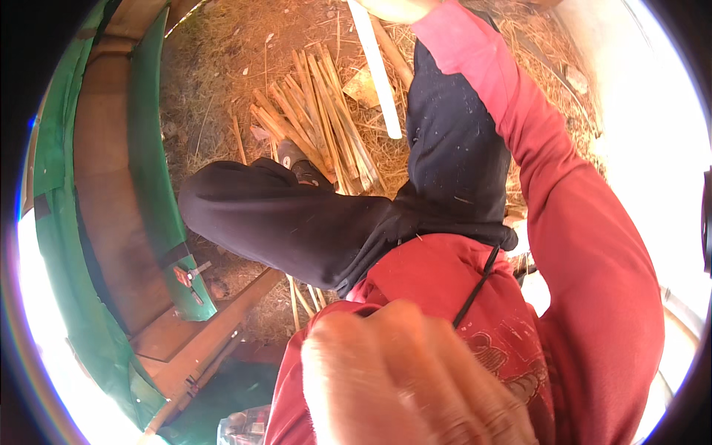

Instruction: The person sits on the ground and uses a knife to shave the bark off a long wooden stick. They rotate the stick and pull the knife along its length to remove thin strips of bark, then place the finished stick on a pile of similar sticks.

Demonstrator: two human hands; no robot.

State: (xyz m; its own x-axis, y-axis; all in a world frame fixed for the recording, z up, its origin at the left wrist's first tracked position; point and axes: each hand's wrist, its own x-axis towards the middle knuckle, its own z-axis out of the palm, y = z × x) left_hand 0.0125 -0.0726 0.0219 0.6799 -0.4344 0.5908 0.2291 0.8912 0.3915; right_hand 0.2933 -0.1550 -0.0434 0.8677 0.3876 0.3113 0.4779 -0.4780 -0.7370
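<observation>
At the top edge my right hand (397, 9), partly cut off, is closed at the upper end of a long, narrow, pale strip (380, 74). The strip looks almost white in the light, so I cannot tell its material. It slants down beside my leg, its lower end free. My left hand (408, 378) is large and blurred in the near foreground, in front of my red top. Its fingers are curled, and whatever they may hold is hidden. A loose bundle of split wooden sticks (326, 119) lies on the ground between my legs, by my shoe (300, 163).
Straw-strewn earth (211, 81) surrounds the sticks. A flat yellowish piece (362, 89) lies behind them. On the left stands a wooden frame with green sheeting (144, 133) and a small orange-and-metal fitting (191, 276). A wooden beam (215, 330) runs below it. A bright pale wall (630, 89) rises at right.
</observation>
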